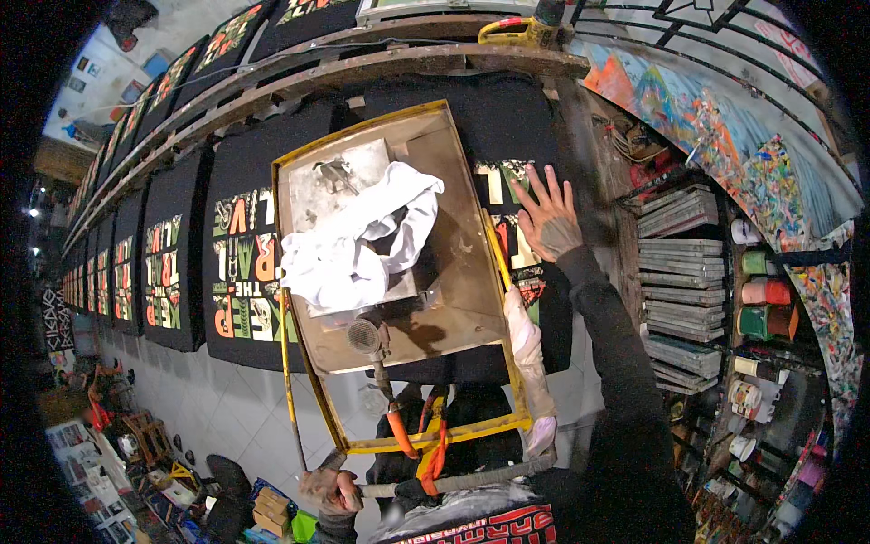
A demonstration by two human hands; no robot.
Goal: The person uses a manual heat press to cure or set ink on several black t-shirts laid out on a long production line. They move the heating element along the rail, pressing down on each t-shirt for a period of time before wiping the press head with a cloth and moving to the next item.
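Note:
My left hand [332, 488] is closed around the left end of a grey wrapped handle bar [469, 481] at the bottom of a yellow metal frame [435, 437]. The frame carries a shallow sheet-metal tray [469, 299]. Across the tray lies a crumpled white cloth [346, 265]. A round mesh-faced burner head [365, 336] sits at the tray's near side, with an orange hose [402, 432] below it. My right hand [549, 217] is spread palm down over a black T-shirt [530, 115] with a colourful lettered print. Whether the palm touches the fabric I cannot tell.
More printed black shirts [173, 272] run in a row to the left. A wooden rail [408, 68] crosses behind them, with a yellow power tool [520, 32] on it. Stacked screen frames [682, 285] and paint containers [764, 292] stand at right. Cardboard boxes [272, 510] lie at lower left.

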